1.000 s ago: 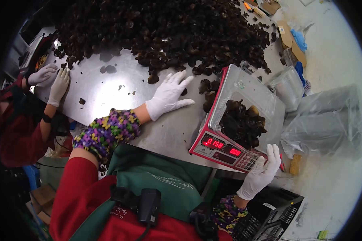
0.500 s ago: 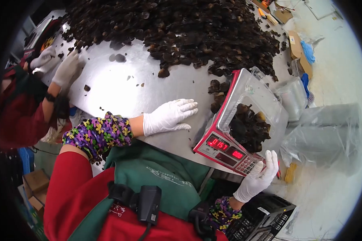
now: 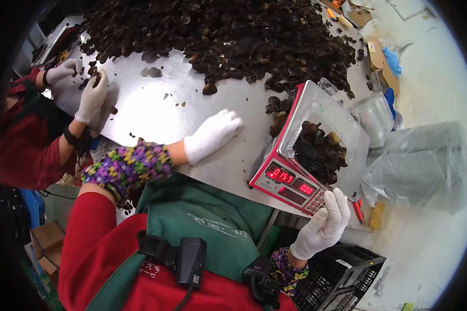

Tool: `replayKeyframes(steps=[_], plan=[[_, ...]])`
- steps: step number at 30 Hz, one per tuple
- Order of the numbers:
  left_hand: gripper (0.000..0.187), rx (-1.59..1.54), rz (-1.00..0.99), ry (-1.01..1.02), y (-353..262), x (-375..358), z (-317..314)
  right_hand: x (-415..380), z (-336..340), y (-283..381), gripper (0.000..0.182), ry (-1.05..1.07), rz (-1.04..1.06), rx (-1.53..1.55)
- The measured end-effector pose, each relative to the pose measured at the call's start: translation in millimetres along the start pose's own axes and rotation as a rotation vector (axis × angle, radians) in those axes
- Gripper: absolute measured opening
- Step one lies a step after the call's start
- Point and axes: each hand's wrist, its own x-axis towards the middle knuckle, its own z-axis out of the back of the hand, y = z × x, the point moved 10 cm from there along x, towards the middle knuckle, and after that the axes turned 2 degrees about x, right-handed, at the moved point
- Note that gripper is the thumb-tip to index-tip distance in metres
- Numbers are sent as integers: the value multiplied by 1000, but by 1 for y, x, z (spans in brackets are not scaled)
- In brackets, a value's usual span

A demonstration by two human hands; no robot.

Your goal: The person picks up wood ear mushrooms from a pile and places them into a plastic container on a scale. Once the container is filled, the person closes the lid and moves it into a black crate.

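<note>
Clear plastic forms the clamshell container (image 3: 321, 129) that sits on a red scale (image 3: 290, 179), at about 3 o'clock from the middle of the steel table (image 3: 155, 111). Its lid stands open toward 12 o'clock, and its tray holds a heap of dark, wrinkled dried fungus (image 3: 319, 153), glossy black-brown with one paler piece. The scale's two red displays glow on the front face; the left one appears to read 0.151.

The right hand (image 3: 324, 225), in a white glove, rests at the scale's near corner at 5 o'clock from the container, fingers loosely curled against the keypad edge and closed on nothing. The left hand (image 3: 210, 136), also white-gloved, lies palm down on the bare table at 9 o'clock from the scale, fingers together and flat, gripping nothing.

One large pile of the same fungus (image 3: 218, 36) fills the table's far side at 12 o'clock, and a few loose pieces (image 3: 277, 111) lie between it and the scale. A stack of empty clear containers (image 3: 373, 116) stands at 2 o'clock of the scale, and a crumpled plastic bag (image 3: 420, 166) lies at 3 o'clock. A black crate (image 3: 342, 280) sits below the right hand.

At 10 o'clock, a co-worker's two gloved hands (image 3: 91, 96) handle small pieces at the table's edge.
</note>
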Motion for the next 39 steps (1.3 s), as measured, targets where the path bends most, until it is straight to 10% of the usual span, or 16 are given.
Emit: replayKeyframes(steps=[8,18,23,26,39], plan=[[14,-33,198,-117,23,85,-48,-12,6,-12,23,16,-76,-40],[28,-126,92,202,1,-47,34,-13,-4,-22,23,44,-89,60],[66,377,514,-215,97,-90,97,-7,-16,-9,24,80,-38,90],[74,509,623,-85,135,-84,90,-6,-20,-5,24,85,-33,129],[93,-429,121,238,2,-69,37,-9,-21,-2,22,113,-45,113]])
